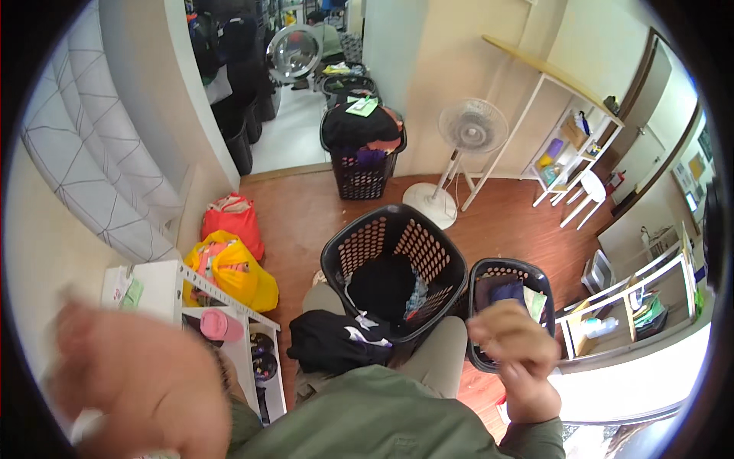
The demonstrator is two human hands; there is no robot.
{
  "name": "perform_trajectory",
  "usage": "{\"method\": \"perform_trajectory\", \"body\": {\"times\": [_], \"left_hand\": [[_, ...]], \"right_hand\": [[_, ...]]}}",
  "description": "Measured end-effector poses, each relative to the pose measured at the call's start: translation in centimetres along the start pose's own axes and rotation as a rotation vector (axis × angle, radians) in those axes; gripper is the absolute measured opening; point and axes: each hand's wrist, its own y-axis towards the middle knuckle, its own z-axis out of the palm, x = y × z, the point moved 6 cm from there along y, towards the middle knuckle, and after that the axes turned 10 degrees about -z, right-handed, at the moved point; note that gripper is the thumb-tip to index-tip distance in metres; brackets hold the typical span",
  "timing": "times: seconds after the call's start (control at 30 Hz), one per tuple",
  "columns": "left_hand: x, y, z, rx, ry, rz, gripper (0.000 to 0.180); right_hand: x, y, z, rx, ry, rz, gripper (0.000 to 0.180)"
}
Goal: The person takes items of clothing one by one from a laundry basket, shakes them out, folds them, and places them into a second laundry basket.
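My left hand (153, 382) is raised large and close at the lower left, in front of a white shelf unit (153, 279). Motion smears its fingers, so whether it holds anything does not show. My right hand (524, 359) hovers at the right with fingers curled in toward the thumb; anything between them is hidden. It partly covers a smaller dark basket (480, 287) with folded cloth inside. Across my lap lies a black garment (329, 344) with a white patch. Just beyond my knees stands a large black laundry basket (348, 249), holding dark clothes (382, 287) at its bottom.
A yellow bag (256, 287) and a red bag (237, 218) sit on the floor at left. Ahead are a heaped laundry basket (359, 180) by the doorway and a white standing fan (432, 205). A pink tumbler (220, 325) rests on the shelf unit. White shelving (634, 294) stands at right.
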Motion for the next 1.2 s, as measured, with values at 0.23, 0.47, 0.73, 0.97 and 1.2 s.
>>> {"method": "perform_trajectory", "body": {"times": [0.23,0.47,0.73,0.97,1.2], "left_hand": [[18.3,-30.8,-8.2,1.204,0.653,-0.97,0.06],[15.7,-38.2,-15.5,1.265,0.817,-1.282,0.043],[4.7,-27.6,5.6,1.424,-0.132,-0.788,0.036],[5.1,-26.3,9.8,1.203,-0.627,-1.339,0.047],[3.7,-24.0,15.5,1.679,-0.535,-0.893,0.02]], "right_hand": [[-14.7,-19.5,6.5,-0.153,0.252,0.992,0.023],[-16.8,-25.8,12.8,0.344,0.125,1.108,0.029],[-13.8,-6.4,8.9,0.095,-0.243,0.283,0.074],[-9.8,-1.2,1.4,0.004,-0.071,0.447,0.031],[-8.4,-0.1,-2.4,0.118,0.136,0.415,0.05]]}}
